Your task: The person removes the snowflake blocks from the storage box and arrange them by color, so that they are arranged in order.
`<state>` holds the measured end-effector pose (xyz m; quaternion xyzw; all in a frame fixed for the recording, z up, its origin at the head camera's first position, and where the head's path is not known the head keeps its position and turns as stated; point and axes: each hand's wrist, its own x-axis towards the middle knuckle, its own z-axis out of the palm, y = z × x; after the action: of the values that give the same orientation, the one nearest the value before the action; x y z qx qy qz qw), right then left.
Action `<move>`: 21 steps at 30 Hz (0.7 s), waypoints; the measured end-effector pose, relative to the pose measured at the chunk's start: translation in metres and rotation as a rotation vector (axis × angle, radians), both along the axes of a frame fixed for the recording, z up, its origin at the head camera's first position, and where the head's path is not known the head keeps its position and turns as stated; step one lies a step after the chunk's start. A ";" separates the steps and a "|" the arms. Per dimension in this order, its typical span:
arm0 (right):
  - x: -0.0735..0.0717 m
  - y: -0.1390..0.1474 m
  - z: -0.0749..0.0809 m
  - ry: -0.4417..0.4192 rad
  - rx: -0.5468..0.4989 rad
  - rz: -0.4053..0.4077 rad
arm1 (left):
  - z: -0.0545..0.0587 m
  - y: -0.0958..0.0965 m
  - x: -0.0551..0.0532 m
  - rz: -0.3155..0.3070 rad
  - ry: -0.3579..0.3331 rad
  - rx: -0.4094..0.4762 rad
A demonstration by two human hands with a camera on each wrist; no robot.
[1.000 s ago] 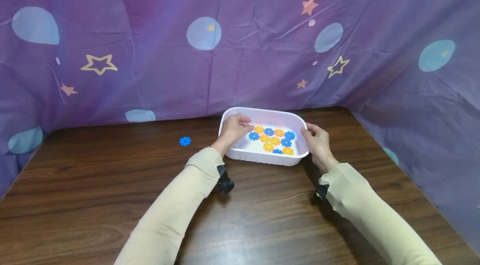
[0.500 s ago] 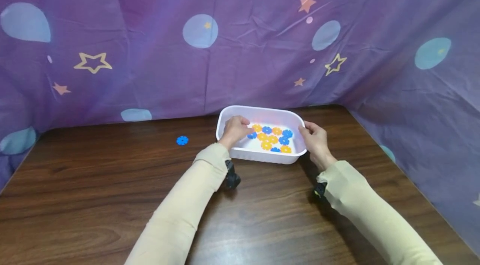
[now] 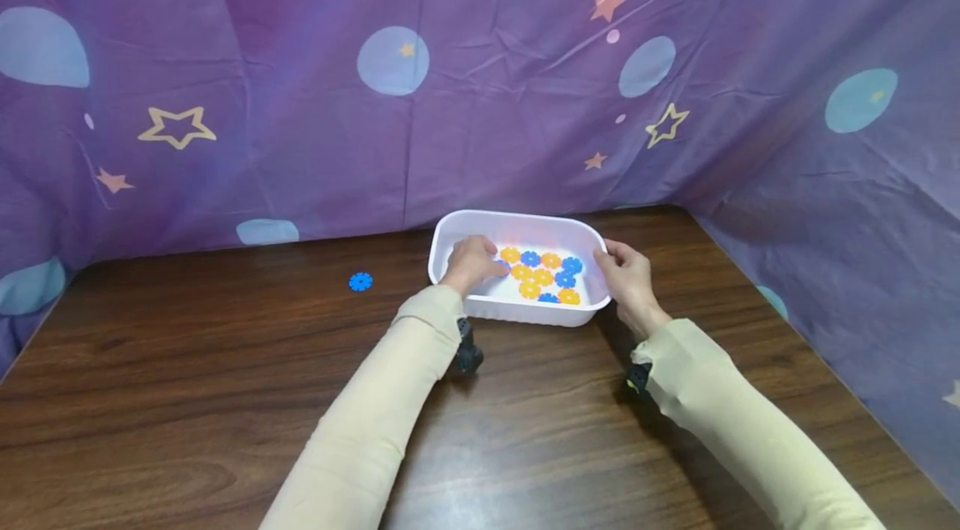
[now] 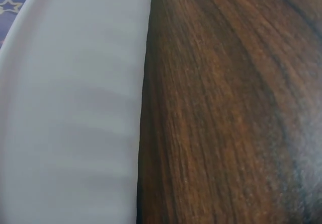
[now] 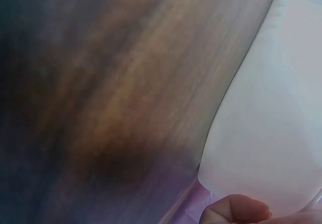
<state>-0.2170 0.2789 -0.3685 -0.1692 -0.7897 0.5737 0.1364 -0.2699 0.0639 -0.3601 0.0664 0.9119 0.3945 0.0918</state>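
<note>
A white plastic basin (image 3: pixel 517 311) stands near the back of the table, holding several orange snowflake discs (image 3: pixel 542 277) and blue snowflake discs (image 3: pixel 566 279). My left hand (image 3: pixel 471 262) reaches over its near left rim, thumb and fingers apart beside a blue disc (image 3: pixel 505 267) that the thumb partly covers. With thumb and fingers, my right hand (image 3: pixel 630 280) grips the basin's right rim; in the right wrist view, a fingertip (image 5: pixel 239 209) shows at the basin wall (image 5: pixel 271 118). Only the basin's outer side (image 4: pixel 75 108) and the table show in the left wrist view.
One blue snowflake disc (image 3: pixel 361 282) lies alone on the brown wooden table (image 3: pixel 225 363), left of the basin. A purple curtain (image 3: pixel 315 97) with stars and balloons hangs right behind and along the right side.
My left hand has gone slightly lower and deeper into the basin, its thumb now partly covering a blue disc. The right hand keeps its grip on the rim. The view has shifted a little.
</note>
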 end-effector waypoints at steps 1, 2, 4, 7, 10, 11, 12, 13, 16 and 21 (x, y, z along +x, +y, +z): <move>0.000 0.000 0.000 -0.002 -0.003 0.002 | -0.001 0.000 -0.001 -0.003 0.003 -0.013; 0.000 -0.001 0.000 -0.003 -0.004 0.004 | -0.002 0.001 -0.001 -0.008 0.007 -0.028; 0.000 -0.001 -0.001 -0.010 -0.007 0.005 | -0.004 0.001 -0.001 -0.014 0.012 -0.046; 0.000 -0.001 -0.001 -0.018 0.003 0.007 | -0.005 0.002 -0.002 -0.028 0.025 -0.069; -0.001 0.000 0.000 -0.023 0.010 0.008 | -0.005 0.002 -0.001 -0.041 0.043 -0.095; 0.000 -0.001 0.000 -0.023 0.009 0.009 | -0.004 0.002 -0.001 -0.043 0.048 -0.102; -0.001 -0.001 0.001 -0.023 0.009 0.010 | -0.004 0.002 -0.001 -0.046 0.055 -0.110; -0.001 -0.001 0.001 -0.023 0.007 0.009 | -0.003 0.002 0.000 -0.048 0.059 -0.116; 0.000 -0.001 0.001 -0.020 0.006 0.011 | -0.002 0.002 0.001 -0.053 0.073 -0.137; 0.001 -0.002 0.001 -0.014 -0.001 0.005 | -0.002 0.003 0.002 -0.053 0.086 -0.171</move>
<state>-0.2164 0.2773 -0.3674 -0.1714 -0.7907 0.5733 0.1294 -0.2678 0.0671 -0.3620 0.0993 0.9432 0.3095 0.0684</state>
